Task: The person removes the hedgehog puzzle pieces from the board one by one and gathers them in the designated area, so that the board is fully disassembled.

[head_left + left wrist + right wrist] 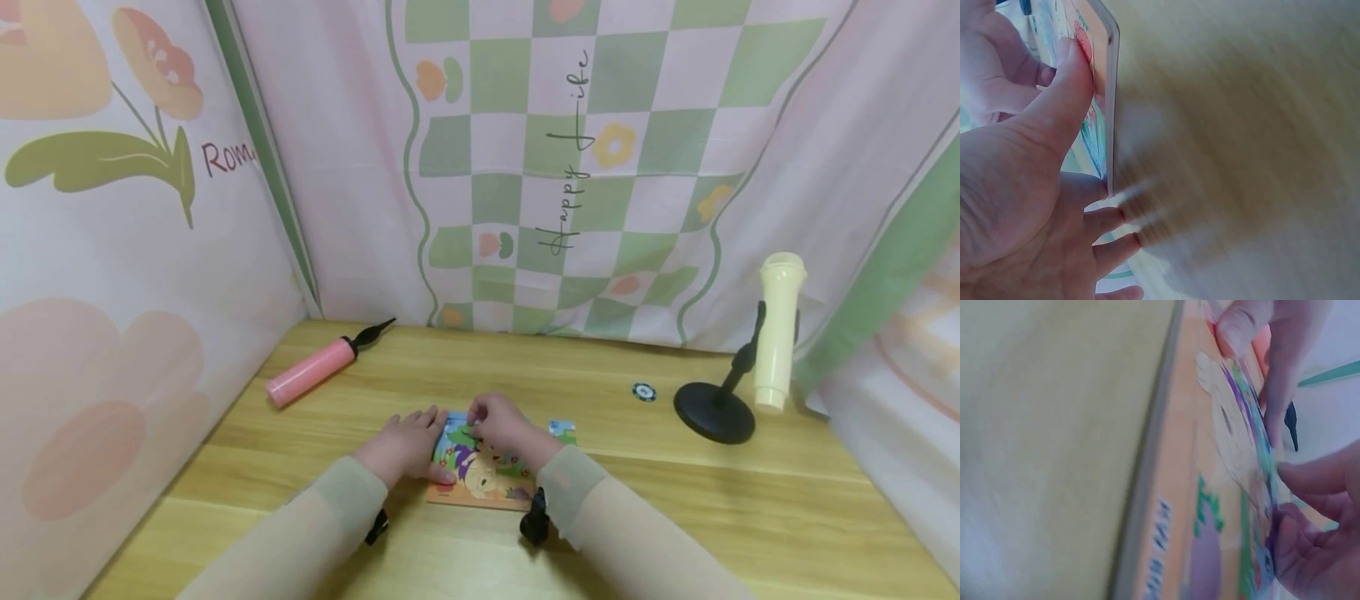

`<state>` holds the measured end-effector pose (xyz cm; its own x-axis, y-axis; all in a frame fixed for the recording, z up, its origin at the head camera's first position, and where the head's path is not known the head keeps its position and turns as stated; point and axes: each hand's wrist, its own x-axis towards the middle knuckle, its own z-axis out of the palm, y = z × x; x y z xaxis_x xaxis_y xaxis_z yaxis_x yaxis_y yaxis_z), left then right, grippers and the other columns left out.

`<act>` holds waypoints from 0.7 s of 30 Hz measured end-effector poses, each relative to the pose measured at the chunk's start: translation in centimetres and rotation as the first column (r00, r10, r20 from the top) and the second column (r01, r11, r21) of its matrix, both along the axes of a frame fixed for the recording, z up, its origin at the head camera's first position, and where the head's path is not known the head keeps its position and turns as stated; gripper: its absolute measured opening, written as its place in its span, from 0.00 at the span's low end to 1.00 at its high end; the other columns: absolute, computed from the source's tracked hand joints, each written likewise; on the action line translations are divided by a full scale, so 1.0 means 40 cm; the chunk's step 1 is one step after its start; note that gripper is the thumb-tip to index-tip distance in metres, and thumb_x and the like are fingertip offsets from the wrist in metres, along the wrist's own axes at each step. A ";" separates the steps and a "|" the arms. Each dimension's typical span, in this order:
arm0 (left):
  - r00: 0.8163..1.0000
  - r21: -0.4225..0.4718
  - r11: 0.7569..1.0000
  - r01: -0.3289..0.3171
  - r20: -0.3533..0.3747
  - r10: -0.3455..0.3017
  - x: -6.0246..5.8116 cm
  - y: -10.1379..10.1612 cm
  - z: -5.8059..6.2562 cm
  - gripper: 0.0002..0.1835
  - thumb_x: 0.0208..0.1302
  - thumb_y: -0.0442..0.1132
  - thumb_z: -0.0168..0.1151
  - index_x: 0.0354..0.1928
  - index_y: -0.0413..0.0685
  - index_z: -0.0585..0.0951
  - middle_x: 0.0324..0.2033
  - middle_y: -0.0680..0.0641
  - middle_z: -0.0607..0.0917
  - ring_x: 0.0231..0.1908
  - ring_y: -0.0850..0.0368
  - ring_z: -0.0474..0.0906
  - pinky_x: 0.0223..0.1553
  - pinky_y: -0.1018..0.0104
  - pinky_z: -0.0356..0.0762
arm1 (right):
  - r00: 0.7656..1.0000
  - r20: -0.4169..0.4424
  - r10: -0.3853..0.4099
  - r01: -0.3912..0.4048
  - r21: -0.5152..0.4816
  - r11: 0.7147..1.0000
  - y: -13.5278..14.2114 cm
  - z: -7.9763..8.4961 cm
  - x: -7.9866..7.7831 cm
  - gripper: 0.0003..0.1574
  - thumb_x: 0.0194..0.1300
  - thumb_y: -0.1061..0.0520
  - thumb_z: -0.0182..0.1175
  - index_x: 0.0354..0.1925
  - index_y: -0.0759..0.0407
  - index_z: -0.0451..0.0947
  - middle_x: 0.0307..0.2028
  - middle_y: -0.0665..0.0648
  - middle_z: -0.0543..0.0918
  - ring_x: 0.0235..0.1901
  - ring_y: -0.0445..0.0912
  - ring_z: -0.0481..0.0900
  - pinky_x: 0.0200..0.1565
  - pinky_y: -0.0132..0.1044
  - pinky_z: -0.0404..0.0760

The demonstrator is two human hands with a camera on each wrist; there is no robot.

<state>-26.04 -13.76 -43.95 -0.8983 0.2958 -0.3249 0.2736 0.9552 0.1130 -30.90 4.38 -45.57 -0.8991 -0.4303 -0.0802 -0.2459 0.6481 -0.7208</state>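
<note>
A jigsaw puzzle board [480,498] with a cartoon purple-haired figure lies on the table, its orange border toward me. My left hand [408,446] steadies its left side. In the left wrist view the thumb [1072,94] presses on the picture, while the other fingers spread, nearly straight, past the edge. Over the upper middle of the board, my right hand [502,425] bends its fingers down and pinches a puzzle piece against the picture; the fingers mostly hide it. A blue and green puzzle piece [562,428] shows beyond the right wrist, near the board's upper right corner.
At the back left lies a pink hand pump [313,372] with a black nozzle. On the right, a cream microphone [778,333] leans in a black stand [714,412], with a round chip [643,392] beside it. Printed curtains [555,167] enclose the wooden table [255,500].
</note>
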 end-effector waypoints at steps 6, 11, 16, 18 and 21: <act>1.000 0.003 1.000 -0.001 0.004 0.001 0.003 0.001 0.004 0.58 0.53 0.73 0.62 0.77 0.47 0.55 0.75 0.41 0.56 0.72 0.41 0.53 0.69 0.39 0.52 | 0.995 -0.021 0.098 -0.095 0.088 0.992 0.015 0.012 -0.006 0.19 0.51 0.67 0.73 0.41 0.58 0.78 0.41 0.56 0.78 0.41 0.50 0.76 0.45 0.47 0.79; 1.000 0.007 1.000 -0.003 0.004 0.003 0.003 0.003 0.005 0.58 0.53 0.73 0.62 0.77 0.47 0.55 0.75 0.41 0.56 0.72 0.41 0.53 0.69 0.39 0.52 | 0.995 -0.001 0.098 -0.098 0.096 0.991 0.021 0.013 -0.009 0.21 0.52 0.65 0.75 0.42 0.60 0.76 0.40 0.58 0.77 0.39 0.50 0.75 0.41 0.46 0.79; 1.000 0.000 1.000 -0.001 0.000 0.001 0.002 0.002 0.002 0.58 0.52 0.73 0.62 0.77 0.47 0.55 0.75 0.41 0.56 0.72 0.41 0.53 0.69 0.39 0.53 | 0.997 0.027 0.069 -0.071 0.087 0.994 0.023 0.009 -0.010 0.22 0.52 0.63 0.76 0.42 0.60 0.74 0.38 0.57 0.76 0.37 0.49 0.74 0.38 0.44 0.78; 1.000 -0.002 1.000 -0.001 0.000 0.001 0.001 0.002 0.001 0.58 0.52 0.73 0.62 0.77 0.47 0.55 0.75 0.41 0.56 0.72 0.41 0.53 0.69 0.39 0.53 | 0.998 0.027 0.065 -0.067 0.085 0.994 0.023 0.008 -0.010 0.22 0.52 0.63 0.76 0.42 0.60 0.74 0.38 0.57 0.75 0.36 0.49 0.74 0.37 0.43 0.78; 1.000 -0.004 1.000 -0.002 0.002 0.002 0.000 0.002 -0.001 0.58 0.52 0.74 0.61 0.77 0.47 0.55 0.75 0.42 0.56 0.72 0.41 0.53 0.68 0.39 0.53 | 0.998 0.018 0.064 -0.065 0.084 0.994 0.023 0.009 -0.010 0.23 0.52 0.63 0.76 0.41 0.60 0.74 0.36 0.57 0.74 0.35 0.49 0.73 0.35 0.42 0.76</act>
